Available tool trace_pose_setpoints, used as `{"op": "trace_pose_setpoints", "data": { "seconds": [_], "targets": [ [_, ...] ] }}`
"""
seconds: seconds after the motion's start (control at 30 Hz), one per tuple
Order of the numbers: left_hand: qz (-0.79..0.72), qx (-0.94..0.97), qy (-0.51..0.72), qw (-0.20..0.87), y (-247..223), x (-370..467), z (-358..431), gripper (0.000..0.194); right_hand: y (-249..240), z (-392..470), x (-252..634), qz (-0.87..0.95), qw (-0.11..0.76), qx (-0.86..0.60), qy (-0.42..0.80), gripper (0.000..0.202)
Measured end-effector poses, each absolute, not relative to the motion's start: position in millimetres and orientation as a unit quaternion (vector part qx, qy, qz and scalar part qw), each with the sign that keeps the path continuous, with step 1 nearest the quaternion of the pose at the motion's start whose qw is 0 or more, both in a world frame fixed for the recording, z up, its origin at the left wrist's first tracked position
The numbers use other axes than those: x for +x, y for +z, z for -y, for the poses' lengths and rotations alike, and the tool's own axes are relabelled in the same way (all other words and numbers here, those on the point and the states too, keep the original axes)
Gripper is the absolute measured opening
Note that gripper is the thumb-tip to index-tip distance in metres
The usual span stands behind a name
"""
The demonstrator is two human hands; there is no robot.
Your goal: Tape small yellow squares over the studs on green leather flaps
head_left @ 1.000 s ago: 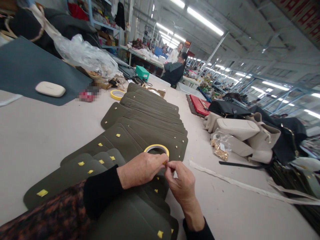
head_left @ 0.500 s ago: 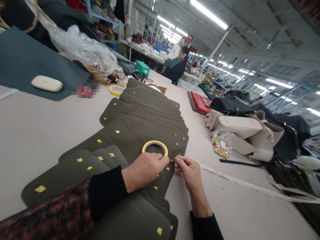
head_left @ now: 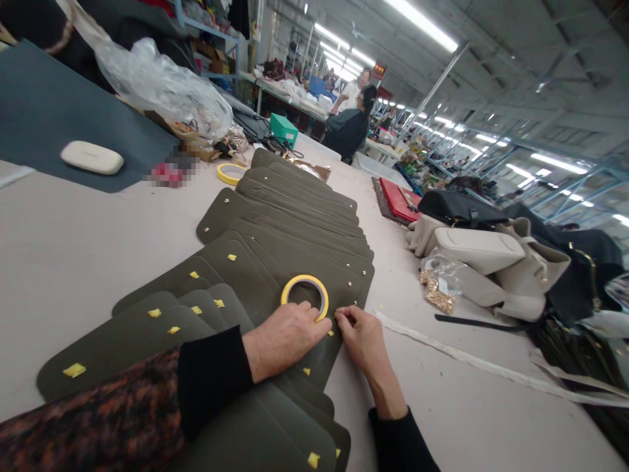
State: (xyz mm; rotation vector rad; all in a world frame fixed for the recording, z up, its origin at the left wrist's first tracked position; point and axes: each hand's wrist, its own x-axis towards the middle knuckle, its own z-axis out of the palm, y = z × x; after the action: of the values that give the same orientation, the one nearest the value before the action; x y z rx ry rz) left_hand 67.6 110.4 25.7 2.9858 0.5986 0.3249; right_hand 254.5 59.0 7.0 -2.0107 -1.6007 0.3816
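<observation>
A fanned stack of dark olive panels (head_left: 295,226) with rounded corners lies in front of me. Several carry small metal studs, others small yellow tape pieces (head_left: 75,370). My left hand (head_left: 289,337) is closed on a roll of yellow tape (head_left: 305,280), which stands up over the panels. Close beside it, my right hand (head_left: 361,334) pinches thumb and forefinger together at the right edge of a panel. Whatever is between those right fingertips is too small to make out.
A second yellow tape roll (head_left: 230,174) and a cream case (head_left: 92,158) lie farther left. To the right are cream bags (head_left: 491,252), a clear bag of gold hardware (head_left: 439,288), a black strap (head_left: 484,322) and a white strip (head_left: 457,354). People sit and stand beyond.
My right hand has moved slightly left, its fingertips now over the panel's edge by the stud. The left hand stays nearly in place with the tape roll. The view has shifted a little.
</observation>
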Motion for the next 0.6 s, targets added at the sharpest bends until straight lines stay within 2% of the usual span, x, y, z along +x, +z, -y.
{"op": "trace_pose_setpoints", "data": {
  "seconds": [0.13,0.2,0.33,0.47,0.6],
  "targets": [
    [-0.197,0.974,0.107,0.044,28,66,-111,0.009,9,-57,254,0.605,0.216,-0.762,0.083,0.020],
    [-0.198,0.973,0.112,0.049,28,66,-111,0.009,11,-52,256,0.600,0.221,-0.767,0.053,0.027],
    [-0.200,0.972,0.114,0.054,27,66,-110,0.009,13,-41,259,0.674,0.247,-0.696,-0.010,0.017],
    [-0.202,0.971,0.116,0.052,25,66,-111,0.009,12,-42,256,0.758,0.159,-0.631,-0.043,0.023],
    [-0.202,0.972,0.107,0.051,28,65,-111,0.007,11,-58,251,0.745,0.082,-0.662,-0.017,0.022]
  ]
}}
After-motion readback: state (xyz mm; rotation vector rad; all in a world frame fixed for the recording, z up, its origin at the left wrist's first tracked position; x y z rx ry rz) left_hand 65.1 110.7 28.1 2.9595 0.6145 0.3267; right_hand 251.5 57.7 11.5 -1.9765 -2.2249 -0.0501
